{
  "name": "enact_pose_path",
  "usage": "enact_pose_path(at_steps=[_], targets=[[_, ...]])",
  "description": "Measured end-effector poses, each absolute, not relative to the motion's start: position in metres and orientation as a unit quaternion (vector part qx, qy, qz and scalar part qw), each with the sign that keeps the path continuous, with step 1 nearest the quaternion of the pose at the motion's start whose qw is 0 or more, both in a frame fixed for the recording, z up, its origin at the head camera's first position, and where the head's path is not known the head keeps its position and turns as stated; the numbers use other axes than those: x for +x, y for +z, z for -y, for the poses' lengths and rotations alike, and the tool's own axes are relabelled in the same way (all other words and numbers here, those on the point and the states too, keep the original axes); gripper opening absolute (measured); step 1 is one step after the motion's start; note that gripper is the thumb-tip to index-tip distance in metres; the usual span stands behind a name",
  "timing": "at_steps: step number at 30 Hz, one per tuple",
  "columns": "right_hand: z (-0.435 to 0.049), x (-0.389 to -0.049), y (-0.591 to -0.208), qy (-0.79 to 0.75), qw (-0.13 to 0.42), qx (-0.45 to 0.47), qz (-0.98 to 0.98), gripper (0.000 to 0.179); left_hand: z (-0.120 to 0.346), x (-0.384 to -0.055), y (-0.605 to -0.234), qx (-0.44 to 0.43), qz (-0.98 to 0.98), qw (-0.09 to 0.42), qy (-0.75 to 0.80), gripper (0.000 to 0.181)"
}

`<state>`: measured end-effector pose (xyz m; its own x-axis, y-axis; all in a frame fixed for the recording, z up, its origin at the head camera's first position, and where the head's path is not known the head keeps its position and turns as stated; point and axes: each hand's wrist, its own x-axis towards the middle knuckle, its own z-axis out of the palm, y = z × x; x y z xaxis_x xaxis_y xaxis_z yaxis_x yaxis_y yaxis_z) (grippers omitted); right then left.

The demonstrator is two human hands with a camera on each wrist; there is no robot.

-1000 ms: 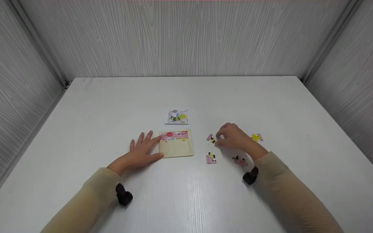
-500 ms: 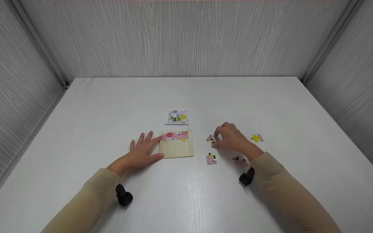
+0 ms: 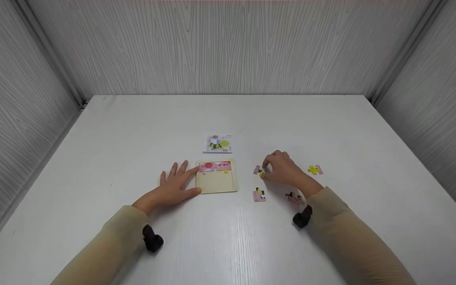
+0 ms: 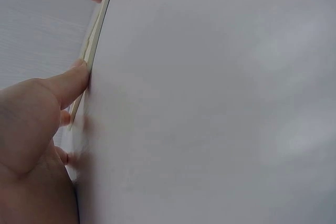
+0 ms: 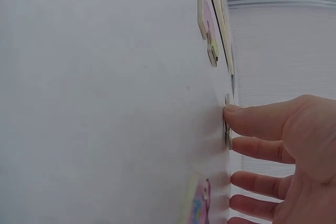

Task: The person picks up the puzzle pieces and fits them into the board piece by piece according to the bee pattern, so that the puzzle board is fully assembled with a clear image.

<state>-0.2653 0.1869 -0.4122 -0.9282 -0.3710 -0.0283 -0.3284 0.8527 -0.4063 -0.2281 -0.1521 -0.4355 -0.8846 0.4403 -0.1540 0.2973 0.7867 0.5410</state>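
Note:
My left hand (image 3: pixel 171 189) lies spread on the table, its thumb and index fingertip touching the left edge of a shallow wooden puzzle tray (image 3: pixel 216 184). Pink puzzle pieces fill the tray's far strip; bare wood shows below them. Just right of the tray, my right hand (image 3: pixel 285 170) pinches a pink, black and yellow puzzle piece (image 3: pixel 257 170) between thumb and index finger. From the right wrist view, that piece (image 5: pixel 228 129) appears edge-on near the tabletop, the thumb at its near edge. The other right fingers extend beyond it.
Loose puzzle pieces lie around the right hand: a pink and yellow one (image 3: pixel 259 194) nearer me, a dark-patterned pink one (image 3: pixel 293 197) beside the wrist, and a yellow one (image 3: pixel 315 170) farther right. Beyond the tray sits a square bee picture (image 3: pixel 217 143). Wood-grain panels enclose the table.
My right hand has shifted slightly left and closed its thumb and index finger onto the puzzle piece. The left hand has stayed at the tray.

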Motion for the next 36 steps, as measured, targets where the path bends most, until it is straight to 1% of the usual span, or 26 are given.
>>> enact_pose_path(at_steps=[8,18,26,33,36], targets=[[-0.187,-0.267,-0.41,-0.231,0.07,-0.195,-0.951,0.026,0.152,-0.228,-0.437,0.199,-0.933,0.137,0.267,0.073],[-0.181,-0.268,-0.409,-0.251,0.065,-0.218,-0.941,0.027,0.152,-0.228,-0.437,0.197,-0.933,0.14,0.266,0.074],[-0.172,-0.267,-0.407,-0.267,0.08,-0.211,-0.937,0.028,0.153,-0.228,-0.434,0.197,-0.936,0.142,0.256,0.073],[-0.167,-0.266,-0.406,-0.288,0.073,-0.261,-0.919,0.026,0.153,-0.227,-0.435,0.201,-0.931,0.143,0.267,0.072],[-0.163,-0.266,-0.404,-0.291,0.083,-0.254,-0.919,0.026,0.153,-0.227,-0.435,0.202,-0.931,0.143,0.268,0.072]])
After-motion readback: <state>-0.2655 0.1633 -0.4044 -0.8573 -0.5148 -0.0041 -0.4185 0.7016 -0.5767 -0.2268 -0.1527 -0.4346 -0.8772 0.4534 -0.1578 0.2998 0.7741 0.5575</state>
